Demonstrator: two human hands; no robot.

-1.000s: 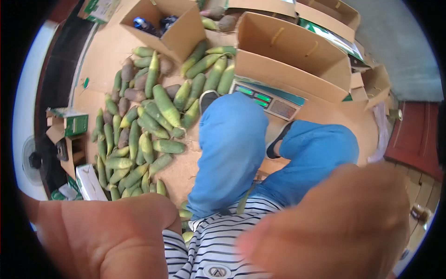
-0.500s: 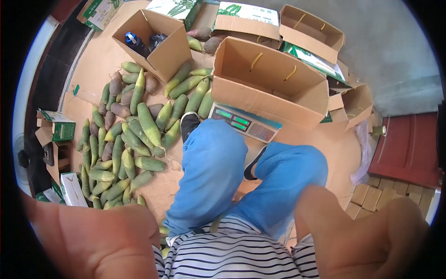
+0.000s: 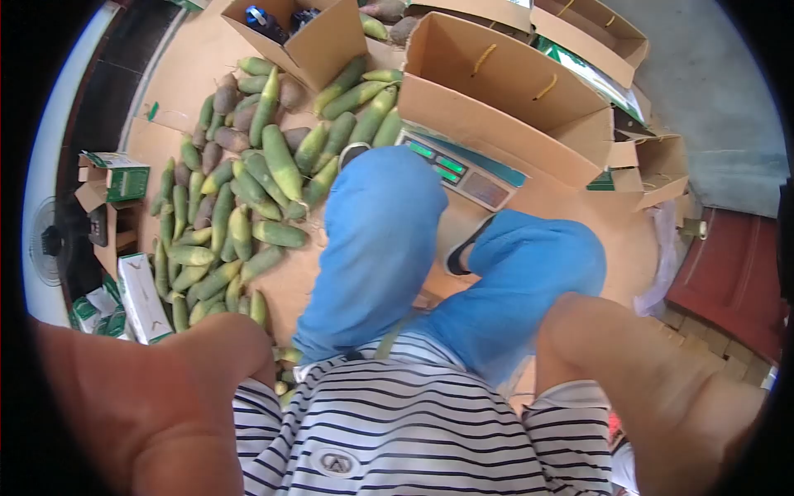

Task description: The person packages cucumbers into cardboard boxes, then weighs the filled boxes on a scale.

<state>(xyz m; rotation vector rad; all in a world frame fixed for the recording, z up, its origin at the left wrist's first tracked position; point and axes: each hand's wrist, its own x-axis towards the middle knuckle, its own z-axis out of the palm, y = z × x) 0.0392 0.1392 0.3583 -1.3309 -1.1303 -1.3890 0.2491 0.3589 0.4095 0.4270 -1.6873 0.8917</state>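
While both knees are bent over the floor, the pile of long green vegetables, some purplish ones mixed in, lies left of the scale. Blue trousers and striped shirt are on its near side. Large open carton, yellow cord handles, sits at the scale's far edge; can't tell if it rests on it. Narrower open carton is beyond the scale to the left, behind the pile. Scale itself: green displays lit, partly hidden by one knee. White box well left of the scale, beside the pile. Left hand and right hand are nearer than the scale, low at either side, close to the camera, apart from it; fingers not visible, can't tell grip on either or whether anything is held. Dark shoes just near side of the scale. Bottle, blue top, inside the narrower carton.
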